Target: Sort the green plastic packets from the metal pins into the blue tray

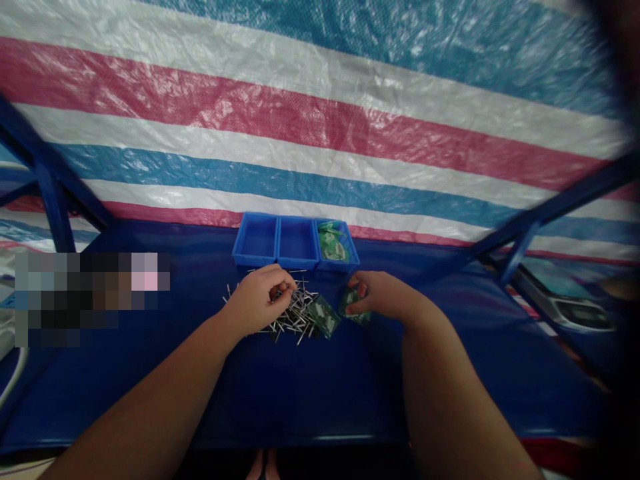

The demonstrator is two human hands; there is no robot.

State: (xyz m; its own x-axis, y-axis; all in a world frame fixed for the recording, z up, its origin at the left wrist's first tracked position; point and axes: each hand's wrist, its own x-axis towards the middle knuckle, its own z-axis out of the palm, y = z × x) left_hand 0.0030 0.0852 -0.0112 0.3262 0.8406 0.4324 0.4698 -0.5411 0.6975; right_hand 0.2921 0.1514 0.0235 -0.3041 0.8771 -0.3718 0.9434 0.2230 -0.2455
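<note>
My left hand (261, 300) is over a pile of thin silvery metal pins (295, 320), which look like rivets or nails. Its fingertips are pinched together; whatever lies between them is too small or hidden to make out. Just right of the pile, my right hand (380, 295) grips a small green-tinted plastic bag (356, 312) between thumb and fingers. Another green plastic bag (323, 316) lies against the pile's right edge, between the two hands. Part of the pile is covered by my left hand.
Behind the pile stands a blue three-compartment tray (278, 241), with green bags (333, 241) in its right compartment. The table (300, 393) has a blue surface. Blue metal frame bars (55, 200) rise at both sides; a striped plastic sheet (320, 120) hangs behind. A scale-like device (565, 297) sits far right.
</note>
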